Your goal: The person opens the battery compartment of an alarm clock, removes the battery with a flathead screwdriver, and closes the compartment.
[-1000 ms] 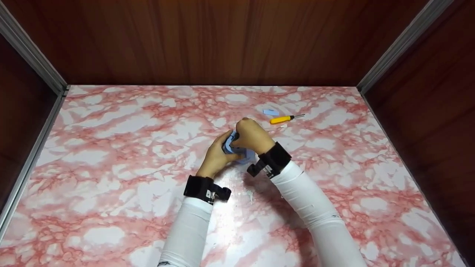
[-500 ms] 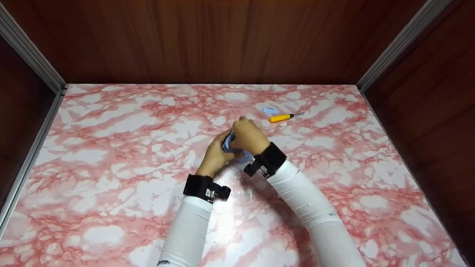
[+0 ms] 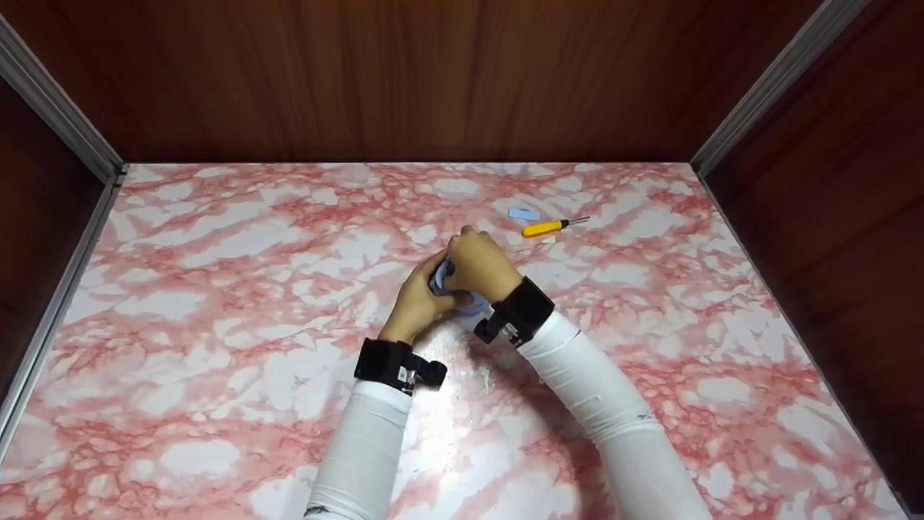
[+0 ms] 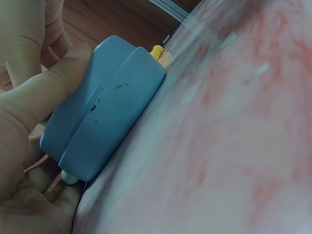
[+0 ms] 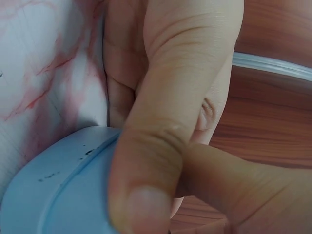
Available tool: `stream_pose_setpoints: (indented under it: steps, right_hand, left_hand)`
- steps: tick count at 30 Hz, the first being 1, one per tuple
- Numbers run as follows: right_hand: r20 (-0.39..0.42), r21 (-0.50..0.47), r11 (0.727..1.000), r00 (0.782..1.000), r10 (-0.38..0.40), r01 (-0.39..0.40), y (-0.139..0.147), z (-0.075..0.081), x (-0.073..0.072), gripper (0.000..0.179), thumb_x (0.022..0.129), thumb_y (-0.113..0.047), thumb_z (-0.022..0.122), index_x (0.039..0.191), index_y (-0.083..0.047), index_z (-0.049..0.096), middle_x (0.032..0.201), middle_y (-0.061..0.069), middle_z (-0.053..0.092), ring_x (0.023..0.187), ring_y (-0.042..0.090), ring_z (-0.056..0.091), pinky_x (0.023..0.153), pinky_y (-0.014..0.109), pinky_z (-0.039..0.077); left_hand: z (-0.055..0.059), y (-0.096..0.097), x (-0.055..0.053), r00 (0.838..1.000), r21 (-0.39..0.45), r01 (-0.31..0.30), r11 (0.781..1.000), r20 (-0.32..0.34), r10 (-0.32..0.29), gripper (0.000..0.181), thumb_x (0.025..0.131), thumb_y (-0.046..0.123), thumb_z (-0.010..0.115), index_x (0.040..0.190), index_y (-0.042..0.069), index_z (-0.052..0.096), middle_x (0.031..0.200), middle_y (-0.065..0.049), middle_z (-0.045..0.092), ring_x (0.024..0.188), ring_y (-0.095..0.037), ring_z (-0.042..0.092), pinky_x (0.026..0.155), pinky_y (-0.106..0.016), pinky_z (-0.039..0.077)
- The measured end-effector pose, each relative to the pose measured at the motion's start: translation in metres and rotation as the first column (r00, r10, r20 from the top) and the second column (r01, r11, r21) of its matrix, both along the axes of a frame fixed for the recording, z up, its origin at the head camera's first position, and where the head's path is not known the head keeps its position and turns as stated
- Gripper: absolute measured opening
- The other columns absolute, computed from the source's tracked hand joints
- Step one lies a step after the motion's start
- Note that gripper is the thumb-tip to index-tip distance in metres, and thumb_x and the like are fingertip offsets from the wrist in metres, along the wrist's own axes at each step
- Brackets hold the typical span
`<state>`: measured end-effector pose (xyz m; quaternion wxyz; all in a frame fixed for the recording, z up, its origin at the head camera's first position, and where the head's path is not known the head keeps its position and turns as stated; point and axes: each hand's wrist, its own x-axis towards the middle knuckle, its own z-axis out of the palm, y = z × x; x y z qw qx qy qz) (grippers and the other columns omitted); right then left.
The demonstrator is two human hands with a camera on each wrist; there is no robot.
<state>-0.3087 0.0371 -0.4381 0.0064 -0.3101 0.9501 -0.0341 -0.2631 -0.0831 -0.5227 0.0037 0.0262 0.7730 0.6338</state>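
A rounded light-blue plastic device (image 4: pixel 114 112) stands on the table between my hands, its two-part shell split by a seam and marked with small dark scuffs. What kind of device it is cannot be told. A pale knob (image 4: pixel 69 176) sticks out at its lower end. My left hand (image 3: pixel 421 300) grips it, thumb along its top edge and fingers behind. Bent over it from the other side, my right hand (image 3: pixel 482 266) holds it with the thumb pressed on the shell. In the head view the hands hide most of the device, including the right fingertips.
Beyond the right hand lies a yellow-handled screwdriver (image 3: pixel 543 229), its shaft pointing right. A flat light-blue strip (image 3: pixel 523 214) is just left of it, and a small whitish piece (image 3: pixel 548 240) sits below. Dark wood-look panels (image 3: pixel 404 87) wall in the pink marbled table (image 3: pixel 216 325).
My right hand has shifted slightly left and closer over the blue device, covering more of it. The left hand keeps its hold. The screwdriver and strip lie as before.
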Motion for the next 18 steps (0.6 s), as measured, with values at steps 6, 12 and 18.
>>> stream_pose_setpoints:
  steps: [6,12,18]
  right_hand:
    - [-0.011,-0.049,0.999,1.000,0.017,-0.017,0.0030,-0.0020,-0.0010,0.028,0.068,-0.021,0.077,0.083,0.002,0.068,0.085,0.016,0.060,0.072,0.031,0.059,0.067,0.043,0.054]
    - [0.000,-0.089,0.996,1.000,0.016,-0.016,0.0076,-0.0007,-0.0037,0.027,0.067,-0.020,0.075,0.079,0.002,0.065,0.083,0.016,0.059,0.068,0.028,0.058,0.063,0.041,0.054]
    - [0.006,-0.105,0.994,1.000,0.020,-0.019,0.0102,-0.0007,-0.0046,0.026,0.067,-0.019,0.074,0.079,0.003,0.065,0.083,0.016,0.059,0.066,0.025,0.056,0.061,0.039,0.053]
  left_hand:
    - [0.0001,-0.0009,-0.0007,1.000,-0.009,0.003,1.000,0.009,-0.003,0.091,0.065,0.019,0.091,0.145,0.023,0.046,0.144,-0.004,0.045,0.129,-0.020,0.044,0.111,-0.032,0.030]
    - [0.0006,-0.0007,0.0002,0.999,-0.007,0.001,1.000,0.036,-0.001,0.095,0.064,0.026,0.092,0.146,0.022,0.044,0.147,-0.002,0.042,0.130,-0.019,0.042,0.110,-0.031,0.031]
    - [0.0007,-0.0007,0.0006,0.999,-0.004,0.007,1.000,0.043,-0.007,0.095,0.065,0.026,0.091,0.146,0.022,0.044,0.148,-0.003,0.040,0.130,-0.021,0.042,0.109,-0.033,0.032]
